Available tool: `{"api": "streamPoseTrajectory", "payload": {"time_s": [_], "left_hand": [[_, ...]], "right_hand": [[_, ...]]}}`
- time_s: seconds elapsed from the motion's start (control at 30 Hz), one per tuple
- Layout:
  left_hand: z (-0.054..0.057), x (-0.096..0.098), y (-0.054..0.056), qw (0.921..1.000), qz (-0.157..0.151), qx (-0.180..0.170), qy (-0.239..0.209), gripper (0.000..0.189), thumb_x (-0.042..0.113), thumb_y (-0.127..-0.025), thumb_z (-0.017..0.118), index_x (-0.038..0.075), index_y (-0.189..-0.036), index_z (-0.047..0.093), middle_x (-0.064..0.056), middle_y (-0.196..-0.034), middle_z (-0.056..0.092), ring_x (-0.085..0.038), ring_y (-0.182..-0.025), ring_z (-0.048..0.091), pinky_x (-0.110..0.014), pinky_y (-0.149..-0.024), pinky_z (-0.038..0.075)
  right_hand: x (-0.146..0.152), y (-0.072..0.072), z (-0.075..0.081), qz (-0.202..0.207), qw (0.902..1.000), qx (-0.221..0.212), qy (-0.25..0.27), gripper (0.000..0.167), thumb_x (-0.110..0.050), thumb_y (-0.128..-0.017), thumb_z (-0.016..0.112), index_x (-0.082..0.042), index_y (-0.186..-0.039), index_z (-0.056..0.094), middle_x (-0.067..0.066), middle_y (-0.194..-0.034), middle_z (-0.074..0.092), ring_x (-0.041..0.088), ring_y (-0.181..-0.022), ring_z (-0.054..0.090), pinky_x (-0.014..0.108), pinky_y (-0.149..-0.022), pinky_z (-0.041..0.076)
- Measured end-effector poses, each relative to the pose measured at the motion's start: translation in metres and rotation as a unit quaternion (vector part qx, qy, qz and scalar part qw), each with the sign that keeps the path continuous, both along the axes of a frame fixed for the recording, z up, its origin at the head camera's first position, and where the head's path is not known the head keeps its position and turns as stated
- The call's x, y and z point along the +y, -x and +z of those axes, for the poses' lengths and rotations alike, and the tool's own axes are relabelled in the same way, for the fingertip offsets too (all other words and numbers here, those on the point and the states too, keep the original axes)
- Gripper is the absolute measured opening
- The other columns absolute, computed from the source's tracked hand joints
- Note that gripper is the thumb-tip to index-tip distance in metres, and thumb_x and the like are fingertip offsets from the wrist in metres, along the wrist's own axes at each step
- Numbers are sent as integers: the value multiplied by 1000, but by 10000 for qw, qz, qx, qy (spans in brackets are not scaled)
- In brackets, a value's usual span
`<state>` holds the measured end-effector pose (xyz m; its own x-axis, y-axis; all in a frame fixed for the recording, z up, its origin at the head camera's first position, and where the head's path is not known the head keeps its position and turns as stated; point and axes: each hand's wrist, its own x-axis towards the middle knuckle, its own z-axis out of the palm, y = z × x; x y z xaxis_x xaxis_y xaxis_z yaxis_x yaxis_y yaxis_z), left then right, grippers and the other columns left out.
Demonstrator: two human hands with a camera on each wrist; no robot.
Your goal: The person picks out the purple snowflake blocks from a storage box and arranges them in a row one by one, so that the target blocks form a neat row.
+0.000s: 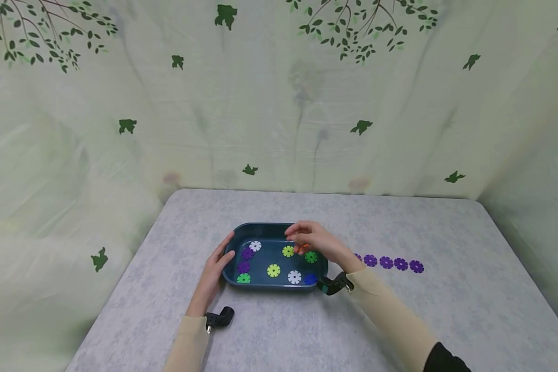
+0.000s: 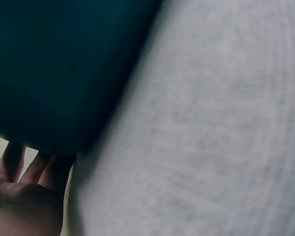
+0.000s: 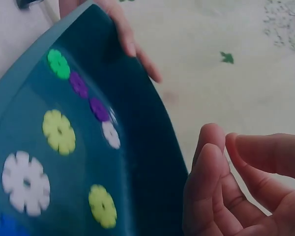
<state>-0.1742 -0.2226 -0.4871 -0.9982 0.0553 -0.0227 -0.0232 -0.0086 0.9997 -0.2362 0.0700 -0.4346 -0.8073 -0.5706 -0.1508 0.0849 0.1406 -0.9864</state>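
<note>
A dark teal tray [image 1: 260,284] on the table holds several flower-shaped discs, among them a white disc [image 3: 26,183], a yellow disc [image 3: 59,132] and a purple disc [image 3: 79,84]. My left hand [image 1: 212,269] grips the tray's left end, thumb over the rim and fingers along the outer wall. Above the tray's right part hovers my right hand [image 1: 317,242], its fingers loosely bent and thumb near the fingertips. Nothing shows between them in the right wrist view. Beneath this hand, an orange disc [image 1: 303,249] is partly hidden beside a green disc [image 1: 311,258].
To the right of the tray, several purple discs [image 1: 386,262] lie in a row on the grey table [image 1: 465,310]; the right wrist partly covers the row's left end. A pale curtain [image 1: 279,103] with leaf prints hangs behind the table.
</note>
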Motion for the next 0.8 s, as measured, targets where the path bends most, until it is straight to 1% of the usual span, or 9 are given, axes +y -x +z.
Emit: {"api": "streamPoseTrajectory", "payload": {"time_s": [0.07,0.1,0.17,0.27,0.33,0.4,0.47,0.63,0.8], "left_hand": [[0,0,0,10000,1,6,-7,51,11,-100,49,11,-149,34,-3,-155,26,-18,-143,15,-42,-114,9],[0,0,0,10000,6,2,-10,51,12,-100,49,11,-149,34,-3,-155,26,-18,-143,15,-42,-114,9],[0,0,0,10000,12,-17,-10,51,12,-100,49,11,-149,35,-3,-155,26,-18,-143,15,-43,-114,9],[-10,-3,4,10000,73,25,38,51,16,-100,51,14,-149,36,0,-154,28,-16,-143,16,-43,-114,9],[-18,-5,7,9999,107,67,73,50,18,-100,51,16,-149,37,1,-154,29,-15,-142,17,-42,-114,9],[-25,-7,10,9998,134,123,106,50,19,-100,51,17,-149,38,2,-153,30,-14,-142,17,-42,-114,10],[-26,-7,10,9998,122,142,108,50,19,-101,51,17,-149,37,2,-154,29,-14,-142,17,-41,-114,10],[-26,-8,9,9998,84,149,30,51,21,-100,52,18,-149,37,3,-154,29,-14,-142,16,-41,-114,10],[-25,-8,8,9999,45,139,-19,51,21,-100,51,17,-149,36,2,-154,27,-14,-142,16,-41,-114,10]], "right_hand": [[-16,3,-2,152,9998,-83,37,25,-13,-98,53,3,-117,57,17,-110,62,43,-89,59,43,-77,53],[-23,5,-3,215,9997,-122,35,25,-12,-99,53,3,-117,58,19,-112,61,42,-89,60,46,-79,52],[-36,8,-5,316,9992,-238,20,26,-11,-99,52,4,-119,57,23,-118,58,36,-85,63,49,-82,51],[-55,13,-11,437,9983,-368,-92,28,-9,-99,51,6,-122,55,27,-124,55,24,-79,64,45,-80,53],[-65,16,-16,496,9978,-401,-202,30,-8,-99,50,8,-124,53,26,-123,56,17,-76,64,39,-76,54],[-75,17,-20,548,9969,-431,-361,30,-6,-98,50,8,-125,53,25,-122,57,18,-76,64,33,-71,55],[-84,19,-23,633,9957,-452,-503,30,-4,-97,50,7,-125,53,23,-121,57,19,-76,64,33,-70,55],[-101,22,-30,763,9923,-507,-837,33,-2,-96,49,3,-128,51,19,-124,55,25,-81,65,37,-73,55],[-114,22,-34,803,9909,-583,-908,38,2,-94,50,1,-132,50,17,-127,52,32,-89,65,39,-78,54]]}}
